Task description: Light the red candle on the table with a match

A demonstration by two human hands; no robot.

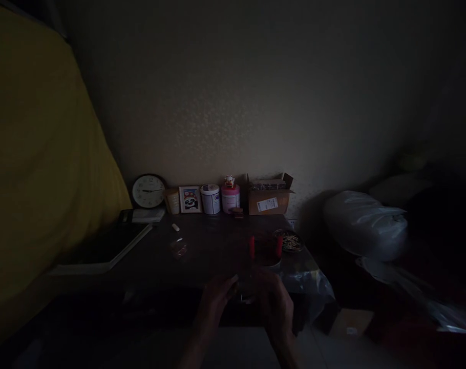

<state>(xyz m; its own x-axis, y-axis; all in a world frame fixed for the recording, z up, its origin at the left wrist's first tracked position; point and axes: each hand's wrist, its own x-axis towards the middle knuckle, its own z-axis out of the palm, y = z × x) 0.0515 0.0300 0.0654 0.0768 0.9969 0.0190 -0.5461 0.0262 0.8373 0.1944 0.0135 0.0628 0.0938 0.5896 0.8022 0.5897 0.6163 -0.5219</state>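
Observation:
The picture is very dark. My left hand (217, 294) is at the table's front edge, its thumb and fingers brought together; a small pale edge shows at the fingertips, but I cannot make out what it belongs to. My right hand (276, 302) faces it a short way off, fingers curled inward, their tips in shadow. Low between the hands, a faint white glint shows, too dim to name. Just beyond my right hand stand two red candle-like cylinders, a left one (252, 248) and a right one (279, 247). Behind them, a round dish (301, 247) holds many thin sticks.
Along the wall stand a clock (148, 191), a panda picture (190, 200), two canisters, a figurine (229, 181) and an open cardboard box (268, 202). A small plastic packet (179, 249) lies on the dark table (213, 238). White bags (365, 225) are at the right, a yellow curtain (37, 143) left.

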